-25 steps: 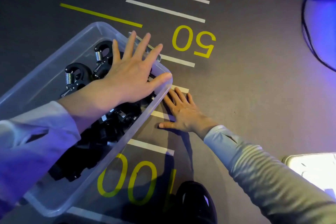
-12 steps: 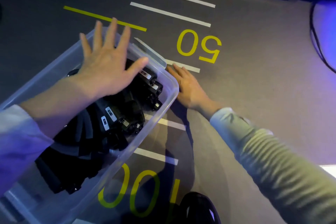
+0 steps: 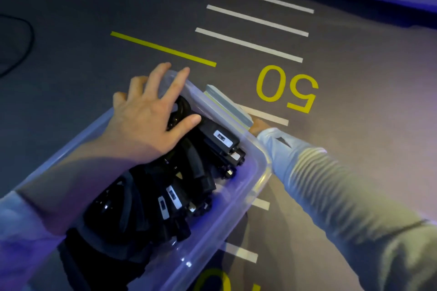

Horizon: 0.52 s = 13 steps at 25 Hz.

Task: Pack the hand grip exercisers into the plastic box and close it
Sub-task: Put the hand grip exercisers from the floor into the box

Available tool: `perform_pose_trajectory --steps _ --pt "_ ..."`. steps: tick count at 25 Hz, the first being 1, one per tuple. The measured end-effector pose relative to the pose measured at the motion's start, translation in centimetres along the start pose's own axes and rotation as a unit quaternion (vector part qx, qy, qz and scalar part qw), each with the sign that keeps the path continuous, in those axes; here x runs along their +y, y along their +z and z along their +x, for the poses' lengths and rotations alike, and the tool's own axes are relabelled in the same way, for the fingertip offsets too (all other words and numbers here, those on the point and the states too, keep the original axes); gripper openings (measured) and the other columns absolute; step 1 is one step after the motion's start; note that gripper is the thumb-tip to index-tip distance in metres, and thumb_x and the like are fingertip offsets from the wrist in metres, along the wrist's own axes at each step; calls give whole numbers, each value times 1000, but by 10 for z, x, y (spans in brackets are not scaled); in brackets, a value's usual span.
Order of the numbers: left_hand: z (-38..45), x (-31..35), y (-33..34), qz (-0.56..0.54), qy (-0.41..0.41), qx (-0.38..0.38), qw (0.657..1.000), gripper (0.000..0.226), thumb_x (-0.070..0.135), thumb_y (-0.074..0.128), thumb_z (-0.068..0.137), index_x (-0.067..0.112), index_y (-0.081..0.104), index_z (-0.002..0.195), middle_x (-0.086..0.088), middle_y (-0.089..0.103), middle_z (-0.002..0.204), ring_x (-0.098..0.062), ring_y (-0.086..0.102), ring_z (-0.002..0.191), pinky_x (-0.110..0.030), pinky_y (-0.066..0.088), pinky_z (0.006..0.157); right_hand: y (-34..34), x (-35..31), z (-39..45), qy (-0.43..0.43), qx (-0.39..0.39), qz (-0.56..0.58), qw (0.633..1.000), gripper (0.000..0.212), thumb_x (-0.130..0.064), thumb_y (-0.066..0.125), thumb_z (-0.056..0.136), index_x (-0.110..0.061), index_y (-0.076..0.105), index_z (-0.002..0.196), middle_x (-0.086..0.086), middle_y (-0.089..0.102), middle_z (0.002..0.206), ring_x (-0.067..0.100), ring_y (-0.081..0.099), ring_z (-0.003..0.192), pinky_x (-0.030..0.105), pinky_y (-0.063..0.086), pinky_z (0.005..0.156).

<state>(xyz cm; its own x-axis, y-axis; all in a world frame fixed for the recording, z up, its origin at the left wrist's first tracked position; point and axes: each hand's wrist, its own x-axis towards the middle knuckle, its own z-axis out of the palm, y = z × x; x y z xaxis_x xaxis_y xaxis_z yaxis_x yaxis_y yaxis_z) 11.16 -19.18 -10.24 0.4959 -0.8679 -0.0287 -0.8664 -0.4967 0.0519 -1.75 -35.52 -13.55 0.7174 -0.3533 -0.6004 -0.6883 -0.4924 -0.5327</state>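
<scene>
Nearest the camera, the clear plastic box (image 3: 238, 210) lies slantwise on the dark floor (image 3: 354, 149), its near end running out of view at the lower left and its far corner up by the yellow line (image 3: 163, 48). Inside it the hand grip exercisers (image 3: 179, 182) lie packed side by side in a black mass with white labels showing. They look hard and, together, fairly heavy, so the load may shift and rattle if the box is tipped. The thin, glossy walls would probably flex and slip under a pinch, so the stiffer rolled rim is likely the better place to hold. Farther in, the left hand (image 3: 146, 116) lies spread and flat across the top of the box, fingers straight and apart, fingertips over the far rim, thumb resting on an exerciser; it grasps nothing. At the far right, a grey latch flap (image 3: 227, 106) stands out from the rim. The right hand (image 3: 256, 126) is almost wholly hidden behind it, so its fingers cannot be judged.
</scene>
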Motion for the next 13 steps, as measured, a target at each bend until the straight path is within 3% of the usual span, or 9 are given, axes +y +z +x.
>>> perform_pose_trajectory --steps 2,5,7,10,13 --pt "3 -5 1 3 8 9 1000 70 64 26 81 32 18 144 -5 24 146 -37 39 111 -52 38 77 7 9 16 -5 -13 -37 999 49 4 38 97 4 19 142 23 39 139 16 36 109 17 31 67" --pt "9 -10 0 -17 19 18 1000 59 43 45 86 32 26 141 -9 31 138 -39 44 102 -52 41 74 16 15 19 10 -64 2 998 48 -12 35 101 2 19 144 19 29 148 26 33 134 15 30 96" --pt "10 -11 1 -26 18 30 999 59 34 52 84 30 30 139 -11 35 133 -40 47 98 -54 43 73 24 22 21 -17 -31 19 999 52 -15 41 99 -4 23 146 14 29 151 27 31 138 12 34 99" --pt "11 -12 3 -23 26 38 999 59 32 53 85 27 31 139 -14 36 132 -43 47 95 -56 43 72 32 38 14 -16 -17 27 999 44 -10 40 99 -3 32 142 15 36 147 28 34 135 32 28 110" --pt "8 -13 1 -19 45 33 998 62 36 48 88 26 24 144 -15 31 140 -47 45 102 -62 41 75 39 40 -15 -82 48 35 995 43 -14 52 94 -10 44 136 8 43 142 17 40 125 28 28 106"
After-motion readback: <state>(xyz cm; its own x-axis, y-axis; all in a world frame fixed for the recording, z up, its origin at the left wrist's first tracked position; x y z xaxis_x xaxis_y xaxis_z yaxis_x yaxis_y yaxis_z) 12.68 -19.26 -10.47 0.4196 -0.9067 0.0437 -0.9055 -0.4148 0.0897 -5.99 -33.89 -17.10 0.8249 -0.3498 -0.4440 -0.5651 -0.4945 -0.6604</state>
